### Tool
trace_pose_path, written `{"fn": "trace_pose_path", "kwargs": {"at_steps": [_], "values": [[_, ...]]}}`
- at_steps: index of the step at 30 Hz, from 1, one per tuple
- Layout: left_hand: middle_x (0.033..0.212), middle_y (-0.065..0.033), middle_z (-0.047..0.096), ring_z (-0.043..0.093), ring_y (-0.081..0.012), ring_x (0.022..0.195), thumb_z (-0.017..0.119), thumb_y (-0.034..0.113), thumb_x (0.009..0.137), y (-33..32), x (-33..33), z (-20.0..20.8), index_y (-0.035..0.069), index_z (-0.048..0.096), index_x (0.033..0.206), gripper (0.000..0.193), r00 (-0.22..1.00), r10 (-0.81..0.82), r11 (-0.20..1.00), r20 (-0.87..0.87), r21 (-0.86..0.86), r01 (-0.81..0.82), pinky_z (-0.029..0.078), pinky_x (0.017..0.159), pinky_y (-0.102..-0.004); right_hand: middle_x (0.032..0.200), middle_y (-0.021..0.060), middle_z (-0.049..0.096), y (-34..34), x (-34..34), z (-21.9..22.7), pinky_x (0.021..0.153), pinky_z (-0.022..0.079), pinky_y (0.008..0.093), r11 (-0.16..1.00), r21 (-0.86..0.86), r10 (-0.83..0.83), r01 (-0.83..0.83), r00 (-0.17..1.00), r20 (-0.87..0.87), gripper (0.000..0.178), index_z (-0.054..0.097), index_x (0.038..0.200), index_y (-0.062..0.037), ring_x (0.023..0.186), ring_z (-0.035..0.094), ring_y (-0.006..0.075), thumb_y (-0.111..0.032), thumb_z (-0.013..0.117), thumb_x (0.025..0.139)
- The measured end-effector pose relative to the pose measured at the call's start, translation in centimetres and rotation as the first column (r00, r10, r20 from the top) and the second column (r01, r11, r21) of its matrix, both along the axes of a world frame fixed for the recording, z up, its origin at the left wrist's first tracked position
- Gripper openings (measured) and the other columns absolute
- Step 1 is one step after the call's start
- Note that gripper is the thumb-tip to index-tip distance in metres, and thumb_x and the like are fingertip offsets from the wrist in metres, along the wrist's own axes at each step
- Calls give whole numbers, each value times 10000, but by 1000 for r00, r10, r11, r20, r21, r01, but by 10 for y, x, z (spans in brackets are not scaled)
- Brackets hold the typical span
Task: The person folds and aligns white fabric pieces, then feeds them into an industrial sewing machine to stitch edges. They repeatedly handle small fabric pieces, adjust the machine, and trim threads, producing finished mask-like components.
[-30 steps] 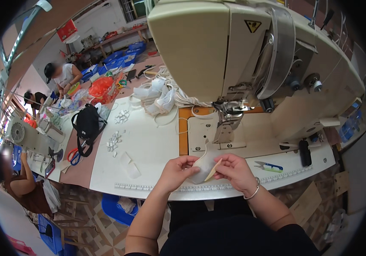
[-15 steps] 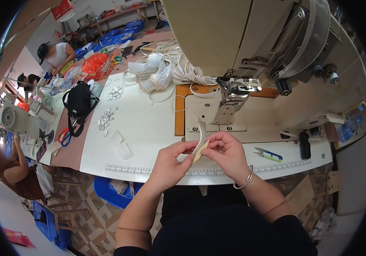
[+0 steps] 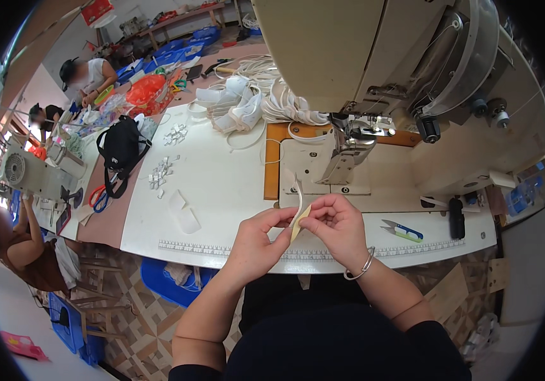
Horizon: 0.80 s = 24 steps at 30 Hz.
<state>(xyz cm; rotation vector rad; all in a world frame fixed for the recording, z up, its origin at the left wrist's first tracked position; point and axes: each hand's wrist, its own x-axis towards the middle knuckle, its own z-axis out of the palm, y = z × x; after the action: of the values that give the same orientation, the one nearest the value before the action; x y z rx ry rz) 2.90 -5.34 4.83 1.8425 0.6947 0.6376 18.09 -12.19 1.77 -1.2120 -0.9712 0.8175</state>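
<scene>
Between my two hands, over the front of the white table, is a narrow white strip with a pale yellow piece along its lower end. My left hand pinches the strip from the left, thumb and fingers closed. Opposite it, my right hand grips the yellow piece between thumb and fingertips. What the strip is made of I cannot tell. Its free upper end curves up toward the sewing machine. Thread snips with blue and green handles lie right of my right hand.
A ruler strip runs along the table's front edge. Left are white cut pieces, small silvery bits and a black bag. Bundled white straps lie behind. A blue tub sits below; other people work at left.
The view has shifted slightly. My hands keep the same grip on the strip and yellow piece; the strip looks turned a little more edge-on.
</scene>
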Motion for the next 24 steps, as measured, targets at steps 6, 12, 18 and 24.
{"fn": "trace_pose_path", "kwargs": {"at_steps": [6, 12, 18, 24], "values": [[913, -124, 624, 606, -181, 843, 552, 13, 771, -1, 0, -4, -5, 588, 1046, 277, 999, 0, 999, 45, 45, -2, 460, 778, -272, 777, 45, 631, 0, -1, -3, 649, 485, 204, 1000, 20, -21, 21, 1000, 13, 226, 543, 895, -8, 697, 595, 79, -49, 695, 734], [902, -122, 620, 605, -186, 834, 551, 13, 766, -3, 1, -9, -10, 588, 1041, 278, 997, 10, 999, 77, 33, -12, 458, 782, -270, 776, 55, 635, -2, -3, -2, 644, 499, 215, 998, 41, -49, 45, 993, 109, 222, 544, 879, -5, 697, 608, 89, -56, 701, 730], [885, -94, 622, 598, -160, 829, 613, 39, 756, -1, -1, -16, 6, 599, 1039, 286, 993, -16, 999, 117, 40, 11, 454, 787, -266, 767, 55, 641, -4, -5, 0, 634, 507, 215, 996, 68, -73, 61, 980, 183, 210, 556, 866, -6, 688, 618, 95, -58, 704, 727], [887, -60, 629, 575, -108, 845, 622, 41, 790, -1, -3, -28, -2, 606, 1034, 248, 988, 56, 967, 146, -254, -17, 455, 776, -251, 751, 49, 645, -5, -1, 10, 633, 502, 211, 994, -58, 98, -93, 991, 95, 175, 601, 882, 1, 664, 612, 88, -93, 680, 757]]}}
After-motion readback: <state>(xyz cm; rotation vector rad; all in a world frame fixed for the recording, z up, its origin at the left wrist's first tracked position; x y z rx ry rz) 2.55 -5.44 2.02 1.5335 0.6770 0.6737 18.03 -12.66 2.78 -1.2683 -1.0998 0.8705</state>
